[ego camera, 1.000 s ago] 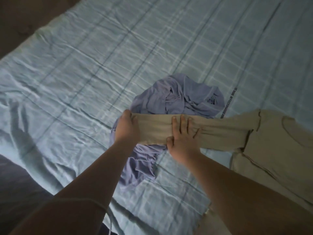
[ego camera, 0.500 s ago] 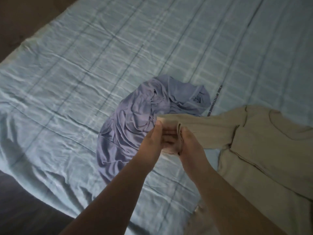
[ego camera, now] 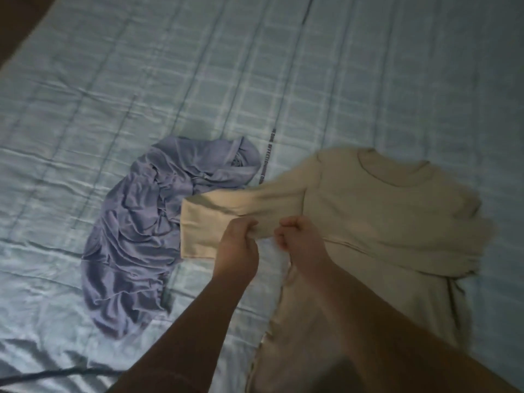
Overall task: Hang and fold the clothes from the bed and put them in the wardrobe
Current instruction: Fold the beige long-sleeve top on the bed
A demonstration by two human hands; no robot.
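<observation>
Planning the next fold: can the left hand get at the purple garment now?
Probably yes, once freed: the left hand grips the beige sleeve, and the purple garment lies uncovered just to its left, only its near edge hidden by the cuff.

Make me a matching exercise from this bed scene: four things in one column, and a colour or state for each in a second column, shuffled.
Column one:
1. beige top
2. purple garment
3. bedsheet
4. left hand

Column two:
A. crumpled in a heap
B. light blue, checked
C. laid out, round neckline showing
D. gripping cloth

Pairs: 1-C, 2-A, 3-B, 4-D
</observation>
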